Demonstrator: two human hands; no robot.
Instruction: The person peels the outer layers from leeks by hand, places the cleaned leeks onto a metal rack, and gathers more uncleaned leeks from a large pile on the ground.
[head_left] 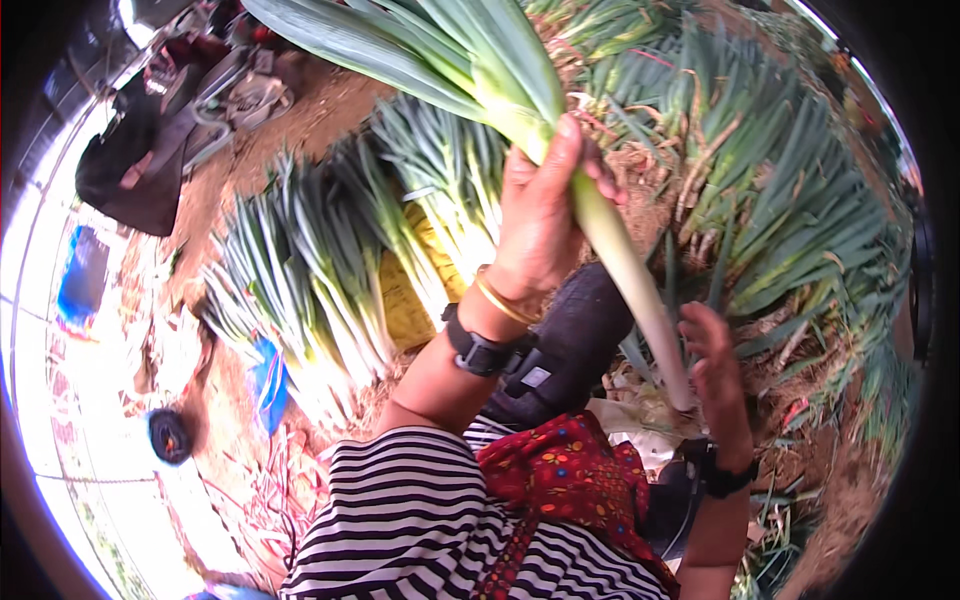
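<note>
A thick leek slants across the middle of the head view, its green leaves at the top and its white root end low down. My left hand is wrapped round the stalk just below where the leaves fan out, with the thumb on top. Beside the root end is my right hand, its fingers apart and slightly bent. It grips nothing, and I cannot tell whether it touches the stalk.
Bundles of cleaned leeks lie to the left, some over a yellow sheet. Untrimmed leeks are heaped on the right. A dark roll and pinkish strips lie on the ground at left.
</note>
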